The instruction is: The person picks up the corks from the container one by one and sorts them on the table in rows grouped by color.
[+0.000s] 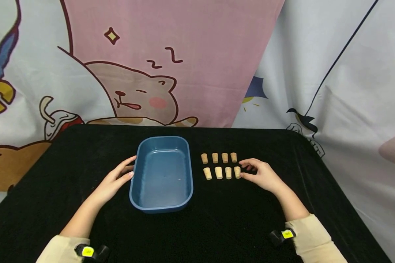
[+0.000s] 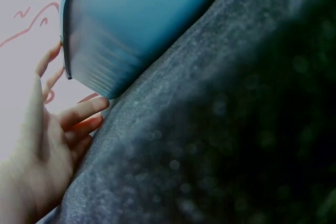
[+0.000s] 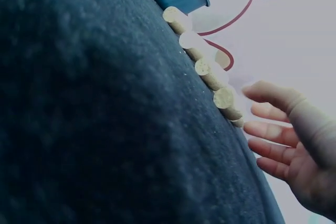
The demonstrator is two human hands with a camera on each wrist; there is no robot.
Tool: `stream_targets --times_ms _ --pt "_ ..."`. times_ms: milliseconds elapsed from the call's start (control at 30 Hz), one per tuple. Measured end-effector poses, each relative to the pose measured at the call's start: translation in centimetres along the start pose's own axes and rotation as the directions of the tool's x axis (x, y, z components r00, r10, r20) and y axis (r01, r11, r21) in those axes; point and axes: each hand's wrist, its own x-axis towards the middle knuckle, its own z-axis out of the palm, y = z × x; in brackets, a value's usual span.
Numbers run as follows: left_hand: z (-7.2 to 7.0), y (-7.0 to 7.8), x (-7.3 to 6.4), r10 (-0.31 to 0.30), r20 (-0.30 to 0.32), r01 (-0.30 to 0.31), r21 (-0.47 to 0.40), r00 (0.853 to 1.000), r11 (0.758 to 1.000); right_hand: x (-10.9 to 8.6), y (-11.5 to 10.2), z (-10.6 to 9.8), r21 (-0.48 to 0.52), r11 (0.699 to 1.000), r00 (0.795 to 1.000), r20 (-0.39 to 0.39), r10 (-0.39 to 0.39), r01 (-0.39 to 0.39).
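Observation:
A blue rectangular plastic bin [image 1: 161, 210] stands left of centre on a black cloth. At its left side is my left hand [image 1: 116, 181], with extended fingertips right at the rim; the left wrist view has several of its fingers spread along the ribbed end of the bin [image 2: 142, 19]. Several tapered corks lie in two rows to the right of the bin. My right hand [image 1: 261, 175] is at the right end of these rows, its thumb tip beside the last near-row cork [image 1: 237, 172]. Nothing is pinched between its parted fingers and thumb in the right wrist view.
The black cloth [image 1: 217, 226] covers the whole table. Behind the far edge hangs a cartoon-printed curtain [image 1: 200, 73]. Of the far row, the rightmost cork [image 1: 233, 157] sits near my right index finger.

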Motion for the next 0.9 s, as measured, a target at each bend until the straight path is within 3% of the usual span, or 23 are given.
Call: stream_targets --times_ms 533,900 --pt "-0.5 0.2 -0.7 0.014 0.000 -0.014 0.064 1.000 0.998 -0.6 -0.9 -0.5 -0.029 0.999 0.990 -0.137 0.033 -0.038" --pt "-1.3 0.8 -1.3 -0.021 0.018 0.016 0.223 1.000 0.975 -2.0 -0.2 -2.2 -0.137 0.990 0.984 -0.175 0.020 -0.044"
